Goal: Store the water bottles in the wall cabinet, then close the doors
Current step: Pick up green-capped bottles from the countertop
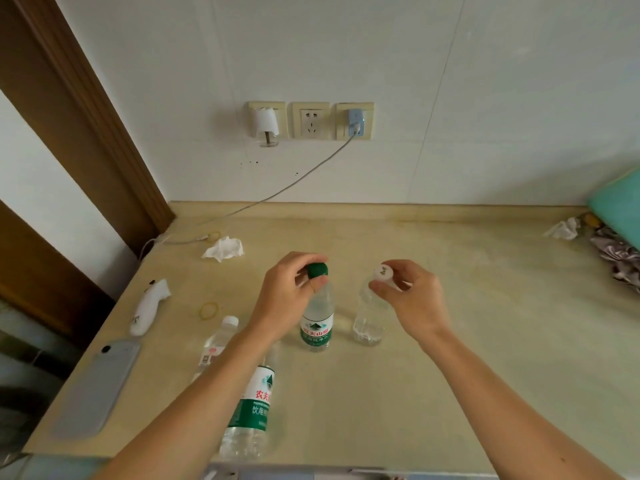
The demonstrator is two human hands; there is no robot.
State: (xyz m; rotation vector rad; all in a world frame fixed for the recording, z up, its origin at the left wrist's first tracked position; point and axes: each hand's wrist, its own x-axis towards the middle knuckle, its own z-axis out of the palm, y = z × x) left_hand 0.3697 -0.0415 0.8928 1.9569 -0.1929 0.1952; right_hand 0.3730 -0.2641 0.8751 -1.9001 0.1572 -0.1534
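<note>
Bottles stand and lie on the beige countertop [450,306], four in all, and the person has both hands on the two upright ones near the middle. The left hand [287,289] pinches the green cap [318,270] of the green-labelled water bottle [316,323], thumb and fingers curled round the cap from its left side. The right hand [414,296] pinches the white cap [383,271] of the clear unlabelled bottle [369,317] just beside it, fingers wrapped round from the right.

Both gripped bottles have their long axes vertical, each cap right inside its own hand, so the coming move looks like a straight lift upward by the necks, one bottle per hand. The wall cabinet is out of view, so which way the bottles must travel cannot be told, though it presumably hangs above the frame.

Two more bottles lie nearer the person under the left forearm: a large green-labelled bottle [251,410] on its side, pointing away toward the wall, and a small white-capped bottle [216,341] to its left, also on its side. The left hand is the nearer one for both.

A grey phone [100,382], a white handheld device [149,306], a rubber band [209,310] and a crumpled tissue [224,248] lie to the left.
</note>
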